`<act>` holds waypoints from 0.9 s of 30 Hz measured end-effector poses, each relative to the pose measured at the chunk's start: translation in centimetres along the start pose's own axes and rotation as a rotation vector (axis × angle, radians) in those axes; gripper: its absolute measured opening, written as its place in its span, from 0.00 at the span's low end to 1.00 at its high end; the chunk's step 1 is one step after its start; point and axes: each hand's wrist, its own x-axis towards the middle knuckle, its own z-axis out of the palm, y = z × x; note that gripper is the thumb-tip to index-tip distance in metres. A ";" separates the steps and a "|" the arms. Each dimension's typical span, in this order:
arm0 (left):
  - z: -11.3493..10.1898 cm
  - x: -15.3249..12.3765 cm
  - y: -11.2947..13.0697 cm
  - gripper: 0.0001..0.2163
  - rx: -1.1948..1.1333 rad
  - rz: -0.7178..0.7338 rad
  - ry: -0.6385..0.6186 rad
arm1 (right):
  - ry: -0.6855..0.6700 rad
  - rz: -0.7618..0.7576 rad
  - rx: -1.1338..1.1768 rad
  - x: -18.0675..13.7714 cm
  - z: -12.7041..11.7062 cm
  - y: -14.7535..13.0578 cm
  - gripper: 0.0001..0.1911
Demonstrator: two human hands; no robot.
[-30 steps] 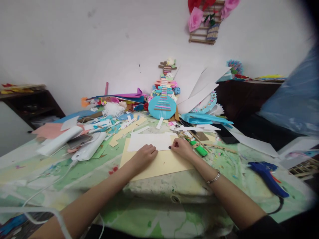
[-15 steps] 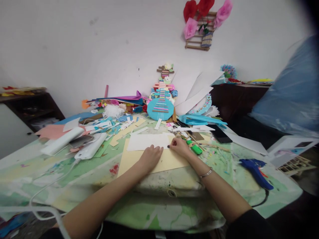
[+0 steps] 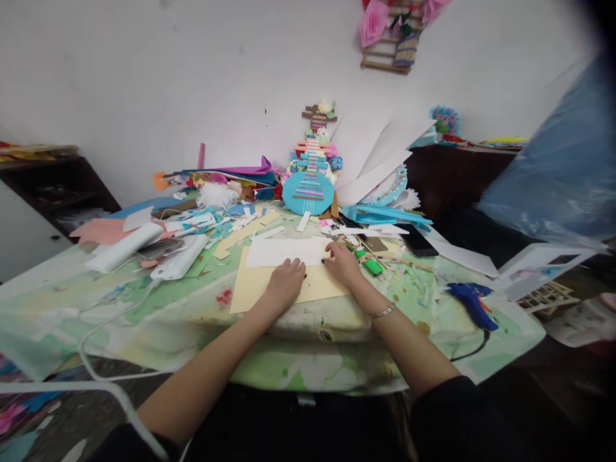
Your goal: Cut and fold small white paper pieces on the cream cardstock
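White paper sheet lies on top of the yellow sheet, over its far part; can't tell if it overhangs the far edge. My left hand rests around the yellow sheet's middle, fingers close together and slightly bent, tips at the white paper sheet's near edge. My right hand is over the yellow sheet's right part, fingers curled at the white paper sheet's right end; can't tell if I'm pinching paper or just pressing.

Risks, my guess: uneven pressure from the two hands would skew the white paper sheet on the yellow sheet. Curled right fingers could crease that right end. My left wrist crosses the yellow sheet's near edge, so an arm shift could drag both. Green object lies just right of the yellow sheet, near my right hand; an outward swing could knock it. Loose white strip beyond the yellow sheet could get caught underneath if I push away.

Orientation: white paper sheet's long axis runs left to right, roughly along the yellow sheet's near edge, short ends facing sideways. No markings visible, so no front to call.
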 end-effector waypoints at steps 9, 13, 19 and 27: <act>0.8 -0.8 -0.5 0.16 -0.095 -0.100 0.082 | -0.097 -0.357 -0.160 -3.0 2.3 -3.8 0.21; 0.9 -0.9 -0.4 0.16 -0.086 -0.093 0.095 | -0.124 -0.287 -0.234 -4.0 2.4 -4.5 0.22; 0.3 -1.4 -0.2 0.16 -0.084 -0.100 0.078 | -0.059 -0.151 -0.300 -4.6 1.4 -5.1 0.18; 0.3 -2.7 -1.2 0.18 -0.065 -0.141 0.064 | -0.001 -0.026 -0.377 -5.1 1.1 -6.0 0.17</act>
